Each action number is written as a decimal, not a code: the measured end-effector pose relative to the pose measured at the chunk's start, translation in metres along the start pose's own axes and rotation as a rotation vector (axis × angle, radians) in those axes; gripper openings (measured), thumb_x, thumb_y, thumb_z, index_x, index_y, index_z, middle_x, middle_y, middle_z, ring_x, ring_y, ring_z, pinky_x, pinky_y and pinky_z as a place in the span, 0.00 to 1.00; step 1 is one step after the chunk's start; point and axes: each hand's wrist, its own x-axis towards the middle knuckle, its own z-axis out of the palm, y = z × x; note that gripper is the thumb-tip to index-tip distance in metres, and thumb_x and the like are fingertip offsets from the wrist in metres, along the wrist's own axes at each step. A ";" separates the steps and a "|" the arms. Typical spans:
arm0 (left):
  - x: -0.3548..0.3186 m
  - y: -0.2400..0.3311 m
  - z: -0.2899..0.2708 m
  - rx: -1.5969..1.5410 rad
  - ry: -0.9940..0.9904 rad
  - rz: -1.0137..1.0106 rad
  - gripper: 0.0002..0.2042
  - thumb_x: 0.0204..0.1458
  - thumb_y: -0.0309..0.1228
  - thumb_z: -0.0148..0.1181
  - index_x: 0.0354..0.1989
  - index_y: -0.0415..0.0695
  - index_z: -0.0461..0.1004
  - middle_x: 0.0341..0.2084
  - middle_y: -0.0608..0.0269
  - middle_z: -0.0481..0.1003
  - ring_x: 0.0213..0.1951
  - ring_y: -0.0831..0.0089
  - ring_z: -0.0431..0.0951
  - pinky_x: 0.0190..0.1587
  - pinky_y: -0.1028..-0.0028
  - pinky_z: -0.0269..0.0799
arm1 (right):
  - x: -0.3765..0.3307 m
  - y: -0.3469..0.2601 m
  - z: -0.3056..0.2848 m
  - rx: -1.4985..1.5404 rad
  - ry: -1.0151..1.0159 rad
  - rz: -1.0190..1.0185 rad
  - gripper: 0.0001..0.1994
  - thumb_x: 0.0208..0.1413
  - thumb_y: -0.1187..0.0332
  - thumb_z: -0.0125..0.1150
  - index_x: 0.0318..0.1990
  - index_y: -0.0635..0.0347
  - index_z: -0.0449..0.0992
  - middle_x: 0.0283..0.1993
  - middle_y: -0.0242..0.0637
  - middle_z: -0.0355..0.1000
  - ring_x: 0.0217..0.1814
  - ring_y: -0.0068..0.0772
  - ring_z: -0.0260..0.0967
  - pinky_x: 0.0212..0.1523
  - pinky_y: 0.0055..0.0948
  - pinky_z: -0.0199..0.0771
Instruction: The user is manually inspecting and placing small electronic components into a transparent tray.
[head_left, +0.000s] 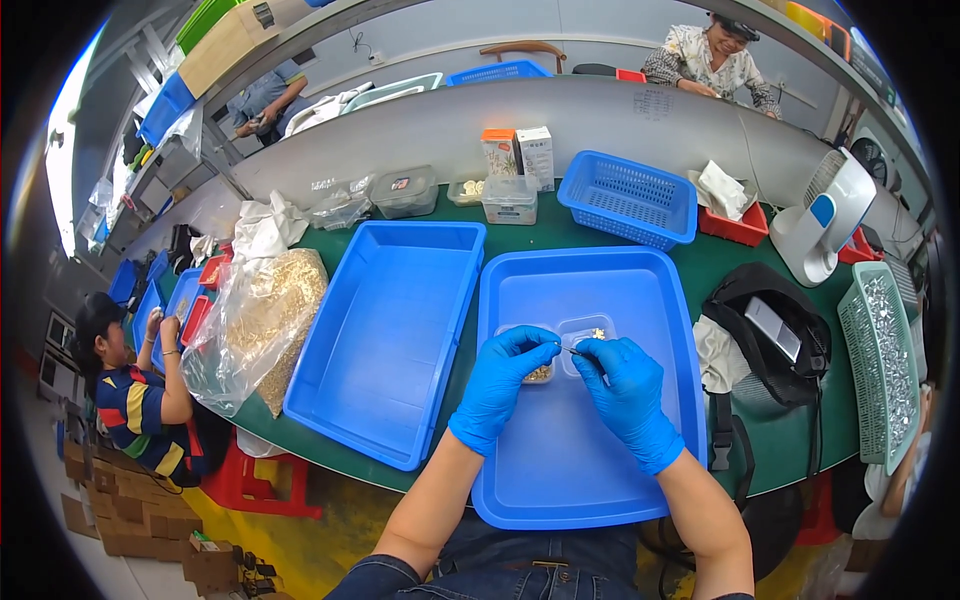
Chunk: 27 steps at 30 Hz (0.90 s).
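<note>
Sorting step, by the look of it — left hand (pixel 510 375) pinches a tiny part over the clear tubs (pixel 585 330) in the blue tray (pixel 560 470), right hand (pixel 625 385) grips thin tweezers (pixel 573 351) — next move calls for a steady, fine touch.

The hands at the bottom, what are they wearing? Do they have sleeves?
Both the left hand and the right hand wear bright blue, thin, stretchy gloves that end just past the wrists, a little wrinkled. Above the gloves the forearms are bare, with no sleeves, watches or markings showing.
</note>
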 end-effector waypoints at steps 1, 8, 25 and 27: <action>0.000 0.000 0.000 0.000 0.000 -0.001 0.05 0.49 0.23 0.61 0.35 0.38 0.77 0.32 0.61 0.77 0.35 0.76 0.76 0.43 0.78 0.73 | 0.000 0.000 0.000 -0.006 -0.002 0.010 0.05 0.49 0.69 0.64 0.34 0.55 0.75 0.27 0.34 0.72 0.26 0.34 0.70 0.24 0.30 0.69; 0.000 0.003 -0.001 0.042 -0.018 -0.019 0.06 0.49 0.23 0.61 0.35 0.39 0.77 0.32 0.61 0.77 0.36 0.76 0.76 0.44 0.77 0.73 | 0.000 0.003 0.001 0.032 -0.002 0.034 0.05 0.49 0.69 0.64 0.34 0.54 0.76 0.27 0.34 0.72 0.28 0.35 0.70 0.26 0.30 0.71; -0.004 0.009 0.006 0.092 -0.017 0.021 0.06 0.50 0.23 0.60 0.37 0.40 0.78 0.33 0.62 0.77 0.36 0.77 0.76 0.44 0.77 0.72 | 0.000 0.005 -0.001 0.007 -0.013 0.065 0.05 0.49 0.68 0.64 0.32 0.55 0.76 0.27 0.34 0.70 0.30 0.36 0.69 0.28 0.30 0.71; -0.004 0.009 0.006 0.096 -0.013 0.022 0.06 0.50 0.23 0.60 0.37 0.40 0.78 0.32 0.63 0.77 0.36 0.77 0.76 0.44 0.77 0.72 | 0.000 0.005 -0.001 0.012 -0.017 0.074 0.05 0.50 0.68 0.63 0.32 0.55 0.76 0.27 0.34 0.70 0.30 0.36 0.69 0.28 0.30 0.70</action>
